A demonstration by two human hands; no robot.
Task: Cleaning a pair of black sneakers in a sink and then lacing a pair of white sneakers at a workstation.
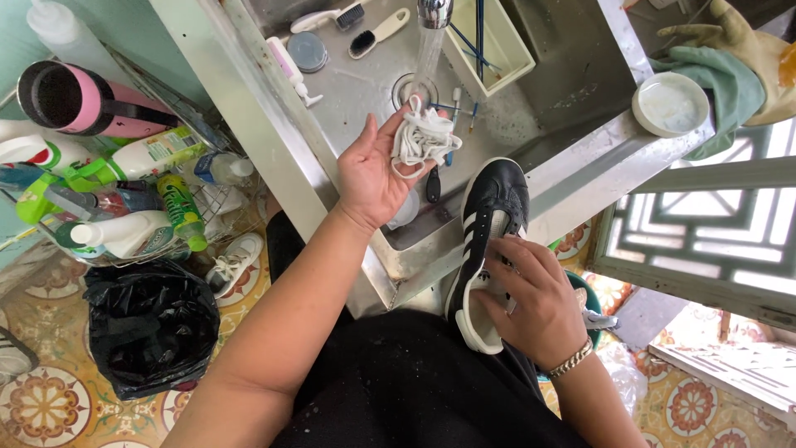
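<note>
Left hand (375,170) grips white laces (423,137); right hand (531,303) grips black shoe (489,224); green bottles (178,211) left

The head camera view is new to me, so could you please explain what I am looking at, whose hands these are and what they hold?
There is one picture, taken by a camera on a person's head, looking down at their own bare hands above a steel sink. The left hand holds a bunch of white shoelaces under water running from the tap. The right hand, with a bracelet at the wrist, grips a black sneaker with white stripes, resting on the sink's edge. In the sink lie brushes and a small round lid. A white bowl and rubber gloves sit at its right. Left of the sink stands a rack of cleaning bottles, with a black bag on the floor below.
</note>
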